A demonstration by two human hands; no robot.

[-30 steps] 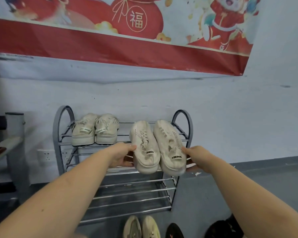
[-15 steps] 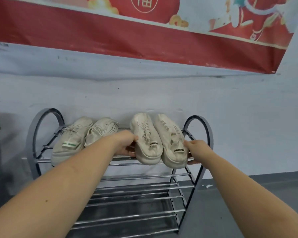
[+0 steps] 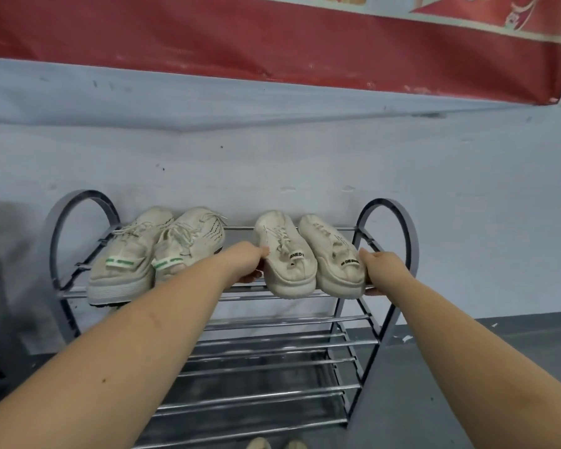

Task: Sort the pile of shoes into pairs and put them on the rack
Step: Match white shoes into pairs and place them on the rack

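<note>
While both cream shoes sit heels-out on the rack's (image 3: 386, 209) top tier, the left hand (image 3: 248, 262) grips the left shoe (image 3: 285, 254); the right hand (image 3: 381, 268) grips the right shoe (image 3: 332, 254).

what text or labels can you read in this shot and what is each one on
"GNED": black print on the heel tab of the left slip-on shoe; the start is cut off.
"DESIGN", roughly: heel tab of the right slip-on shoe, blurred.
Black script on the sides of the two green-tabbed sneakers: too small to read.
Red banner on the wall: no legible characters in view.
Left hand and right hand hold the slip-on pair at its outer sides.
</note>
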